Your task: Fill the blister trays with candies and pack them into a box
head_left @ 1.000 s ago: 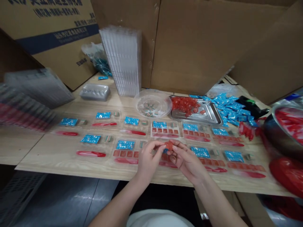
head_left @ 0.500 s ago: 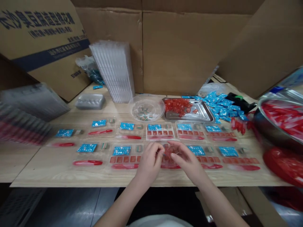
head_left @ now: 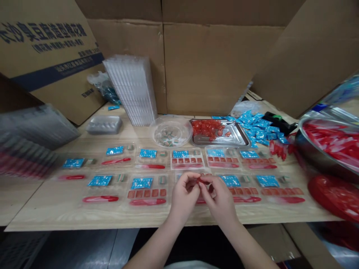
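Observation:
My left hand (head_left: 183, 196) and my right hand (head_left: 220, 196) meet over a clear tray in the near row, fingertips closed around a small red piece (head_left: 200, 181). Fingers hide most of it and much of that tray. To the left lies a tray with a blue packet (head_left: 141, 183), a line of red squares (head_left: 147, 193) and a long red-and-clear, pen-like item (head_left: 147, 202). Just right of my right hand, another tray holds a blue packet (head_left: 230, 181) and red squares (head_left: 245, 191).
Behind the trays stand a round clear tub (head_left: 155, 130) and a metal tray (head_left: 241, 139) with red pieces (head_left: 206, 129). Loose blue packets (head_left: 260, 129) and a steel bowl (head_left: 311, 144) are at right. Stacked clear trays (head_left: 131, 89) rise at the back left.
My hands have come together, and their fingertips now meet on a red piece. Earlier they were apart, with red pieces visible between them. The camera view has shifted slightly.

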`<state>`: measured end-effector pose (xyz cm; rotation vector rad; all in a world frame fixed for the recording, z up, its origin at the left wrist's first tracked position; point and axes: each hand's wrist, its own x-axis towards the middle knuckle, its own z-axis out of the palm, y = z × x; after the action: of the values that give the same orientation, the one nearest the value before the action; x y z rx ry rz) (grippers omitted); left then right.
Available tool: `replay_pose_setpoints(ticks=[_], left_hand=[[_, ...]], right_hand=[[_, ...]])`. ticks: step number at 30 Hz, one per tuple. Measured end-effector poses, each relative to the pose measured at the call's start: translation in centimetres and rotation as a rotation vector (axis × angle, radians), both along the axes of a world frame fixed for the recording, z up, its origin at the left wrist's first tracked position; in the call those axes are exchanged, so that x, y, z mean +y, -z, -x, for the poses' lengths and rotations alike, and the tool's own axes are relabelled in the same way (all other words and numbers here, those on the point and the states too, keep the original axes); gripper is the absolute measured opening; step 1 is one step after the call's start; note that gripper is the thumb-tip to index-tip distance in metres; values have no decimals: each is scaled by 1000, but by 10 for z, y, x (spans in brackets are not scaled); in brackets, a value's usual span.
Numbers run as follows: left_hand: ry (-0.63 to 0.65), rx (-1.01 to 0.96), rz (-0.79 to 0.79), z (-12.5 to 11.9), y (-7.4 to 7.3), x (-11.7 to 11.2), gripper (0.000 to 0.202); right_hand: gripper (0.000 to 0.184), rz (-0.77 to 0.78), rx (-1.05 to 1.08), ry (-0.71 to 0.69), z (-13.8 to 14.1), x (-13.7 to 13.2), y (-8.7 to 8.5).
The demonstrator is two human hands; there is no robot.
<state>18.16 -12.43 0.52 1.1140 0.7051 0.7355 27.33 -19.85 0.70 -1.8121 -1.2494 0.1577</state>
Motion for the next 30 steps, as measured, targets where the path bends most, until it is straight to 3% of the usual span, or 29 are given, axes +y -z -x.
replay_pose_setpoints(ticks=[4, 9, 12, 15, 18, 24, 27, 30], left_hand=[[-54, 79, -147, -1, 0, 1, 25], [-116, 333, -583, 6, -8, 1, 28], [-152, 330, -770, 9, -12, 1, 29], [-168, 287, -832, 10, -15, -3, 28], [-160, 217, -674, 8, -18, -8, 26], [-103, -72, 8, 8, -24, 2, 7], [45, -171, 300, 11, -25, 9, 30], [90, -161, 342, 14, -22, 11, 36]], right_hand=[[15, 12, -257, -49, -8, 0, -10], [16, -3, -373, -160, -13, -2, -15], [22, -70, -413, -154, -10, -3, -13], [26, -164, -382, -79, -4, -3, -11], [29, -266, -305, -10, 4, -3, -12], [34, -286, -75, -75, 7, -13, -17], [41, -169, 42, -138, -1, -13, -23], [31, -98, 38, -237, -8, -9, -29]])
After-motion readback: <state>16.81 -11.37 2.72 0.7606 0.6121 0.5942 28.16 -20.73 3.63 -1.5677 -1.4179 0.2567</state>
